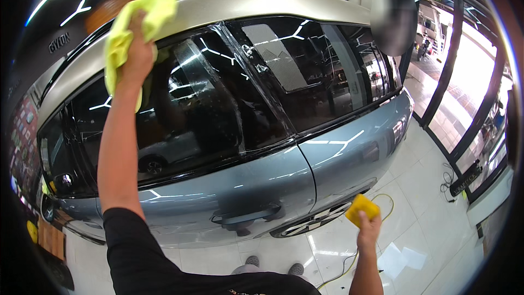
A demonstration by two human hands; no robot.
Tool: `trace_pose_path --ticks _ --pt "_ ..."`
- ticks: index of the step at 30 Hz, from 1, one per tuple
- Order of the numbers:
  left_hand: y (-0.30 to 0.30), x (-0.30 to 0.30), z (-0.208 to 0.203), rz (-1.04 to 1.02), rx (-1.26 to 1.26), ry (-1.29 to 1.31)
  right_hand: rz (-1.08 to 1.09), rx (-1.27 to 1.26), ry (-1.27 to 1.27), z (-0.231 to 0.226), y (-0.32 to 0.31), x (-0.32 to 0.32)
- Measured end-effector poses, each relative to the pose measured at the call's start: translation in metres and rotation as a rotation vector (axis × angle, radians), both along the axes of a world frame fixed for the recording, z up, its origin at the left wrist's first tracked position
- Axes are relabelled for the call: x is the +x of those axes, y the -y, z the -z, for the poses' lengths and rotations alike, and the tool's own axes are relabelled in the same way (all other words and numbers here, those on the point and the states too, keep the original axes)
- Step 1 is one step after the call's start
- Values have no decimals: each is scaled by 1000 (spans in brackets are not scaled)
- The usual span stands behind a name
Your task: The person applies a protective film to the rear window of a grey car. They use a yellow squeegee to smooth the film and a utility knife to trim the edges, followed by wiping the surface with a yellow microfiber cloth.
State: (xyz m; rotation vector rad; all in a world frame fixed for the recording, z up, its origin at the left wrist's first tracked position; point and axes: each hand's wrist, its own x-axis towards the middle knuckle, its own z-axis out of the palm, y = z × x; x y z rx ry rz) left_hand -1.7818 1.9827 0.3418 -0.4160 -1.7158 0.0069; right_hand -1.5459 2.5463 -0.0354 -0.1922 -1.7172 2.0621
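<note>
Yellow-green up high, one cloth [159,11] is bunched in your left hand's [141,52] grip by the roof edge [229,10] of one blue-grey car [284,169], and down low your right hand [369,230] clasps one yellow block [361,208] near one wheel [322,222], two white sheets [392,259] lying on the floor [447,235].

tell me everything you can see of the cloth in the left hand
The cloth is bright yellow-green and looks like soft fabric. It is gripped, bunched and creased, in the raised left hand; one part bulges above the fist, another hangs beside the wrist. It overlaps the car's roof edge in view; contact is unclear.
</note>
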Motion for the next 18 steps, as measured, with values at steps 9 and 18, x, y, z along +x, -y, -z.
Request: trace_pose_path --ticks 9,18 --pt "121 183 170 -403 538 141 0 1470 -1031 -131 171 -199" --pt "91 268 337 -251 977 659 300 1525 -1295 -276 272 -293"
